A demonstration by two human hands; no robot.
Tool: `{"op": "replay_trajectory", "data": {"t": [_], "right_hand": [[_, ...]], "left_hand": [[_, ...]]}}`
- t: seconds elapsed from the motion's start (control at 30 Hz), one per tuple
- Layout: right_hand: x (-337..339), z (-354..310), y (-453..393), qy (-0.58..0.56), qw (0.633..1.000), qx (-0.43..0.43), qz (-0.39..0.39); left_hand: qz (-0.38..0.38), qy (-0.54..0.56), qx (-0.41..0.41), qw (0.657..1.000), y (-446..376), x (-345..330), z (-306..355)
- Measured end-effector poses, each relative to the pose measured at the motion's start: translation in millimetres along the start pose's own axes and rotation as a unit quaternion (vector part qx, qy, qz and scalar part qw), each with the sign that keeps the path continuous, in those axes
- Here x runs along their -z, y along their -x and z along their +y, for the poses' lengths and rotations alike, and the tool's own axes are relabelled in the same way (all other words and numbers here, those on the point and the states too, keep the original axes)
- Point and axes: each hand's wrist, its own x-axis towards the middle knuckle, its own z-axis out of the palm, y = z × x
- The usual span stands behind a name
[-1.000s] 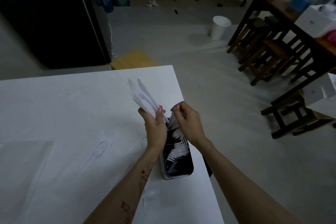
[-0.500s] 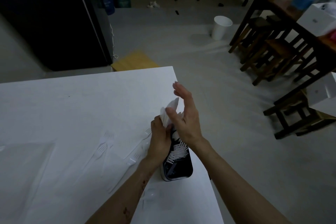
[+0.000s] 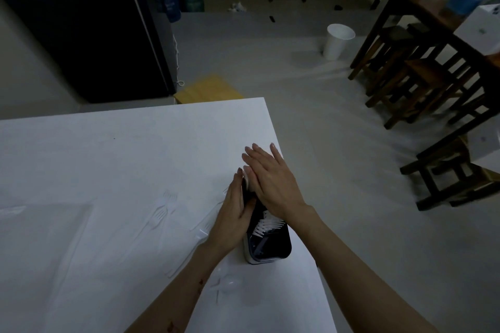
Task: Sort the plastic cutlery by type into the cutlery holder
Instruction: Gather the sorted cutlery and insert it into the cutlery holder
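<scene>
A black cutlery holder (image 3: 272, 250) with a pale base stands near the table's right edge. White plastic forks (image 3: 267, 224) stick up from its middle compartment. My left hand (image 3: 234, 215) lies along the holder's left wall, thumb hooked over the rim, gripping it. My right hand (image 3: 272, 184) is flat, fingers straight, palm down on the white cutlery tops (image 3: 247, 178) in the far compartment, which it mostly hides. Loose clear forks (image 3: 162, 211) lie on the white table (image 3: 108, 170) to the left, and more clear cutlery (image 3: 224, 285) lies in front of the holder.
The table's right edge runs close beside the holder, with grey floor beyond. On the floor stand a white bucket (image 3: 338, 40) and dark wooden stools (image 3: 422, 84). A yellow stool top (image 3: 208, 89) sits past the table's far edge.
My left hand lowered the bunch of white cutlery into the holder's far compartment and now grips the holder's wall. My right hand opened flat and came down on top of the cutlery.
</scene>
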Motion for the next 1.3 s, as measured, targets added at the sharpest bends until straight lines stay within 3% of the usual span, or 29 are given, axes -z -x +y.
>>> {"op": "replay_trajectory", "data": {"t": [0.3, 0.4, 0.57, 0.7, 0.87, 1.0, 1.3], "right_hand": [[-1, -12, 4, 0.078, 0.988, -0.093, -0.091], [5, -29, 3, 0.050, 0.992, -0.104, -0.054], [-6, -83, 2, -0.068, 0.992, -0.070, 0.075], [-41, -126, 21, -0.136, 0.989, -0.055, 0.026], [-96, -176, 56, -0.163, 0.972, -0.138, -0.102], [-131, -205, 67, -0.146, 0.953, -0.215, -0.158], [-152, -226, 52, -0.168, 0.886, -0.414, -0.127]], "left_hand": [[-0.046, -0.053, -0.024, 0.997, 20, 18, -14], [-0.030, -0.082, 0.001, 0.996, 29, 31, -21], [0.033, -0.151, 0.034, 0.987, 54, 70, -48], [0.072, -0.200, 0.072, 0.974, 91, 111, -81], [0.085, -0.246, 0.133, 0.956, 131, 165, -123], [0.077, -0.277, 0.137, 0.948, 135, 198, -145], [0.055, -0.284, 0.176, 0.941, 121, 202, -156]]}}
